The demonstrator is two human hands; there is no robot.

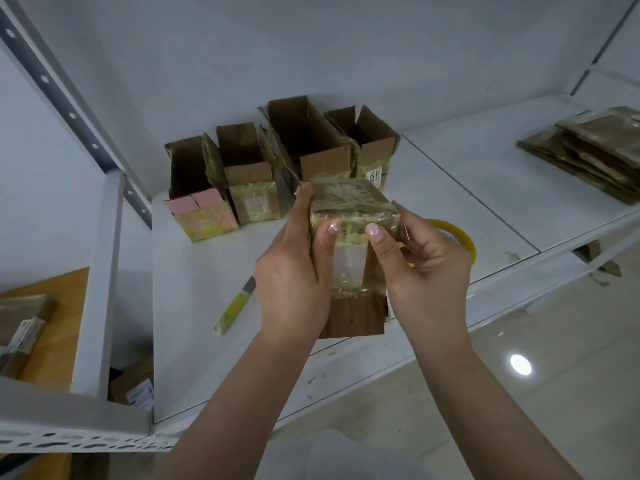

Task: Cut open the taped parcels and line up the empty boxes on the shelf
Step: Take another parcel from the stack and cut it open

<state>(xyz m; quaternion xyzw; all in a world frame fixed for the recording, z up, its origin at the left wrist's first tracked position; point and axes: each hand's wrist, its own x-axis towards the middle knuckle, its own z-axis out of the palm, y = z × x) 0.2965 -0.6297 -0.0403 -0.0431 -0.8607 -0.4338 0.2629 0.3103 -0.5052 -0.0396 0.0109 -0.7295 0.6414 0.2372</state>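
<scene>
Item: parcel (353, 244), small cardboard carton wrapped in glossy yellowish tape, pale label on the near face, bare brown flaps at the bottom. Loc.: held in the air above the near-middle of the shelf (450, 174), just near of the row of boxes.

Hold: left hand (294, 275) wraps the left side, thumb flat on the near face, fingers (304, 194) curled over the far top edge. Right hand (426, 268) grips the right side, thumb pressed near the top edge, other fingers curled behind. Both hands closed on it.

Handling (est.): prob. light, since it is carried easily with fingertips. Walls stiff but crushable. Tape skin looks slick, so grip by edges and corners, not the flat taped faces. Bottom flaps look loose; support from below when setting down.

Also on shelf: 4 open boxes (308, 147) in a row at the far side, flaps up. Knife (235, 306), yellow handle, lying near-left, not in hand. Tape roll (460, 237), yellow, partly hidden behind right hand. Flat cardboard stack (588, 150) far right.

Status: parcel looks sealed on top, cut not yet made.
</scene>
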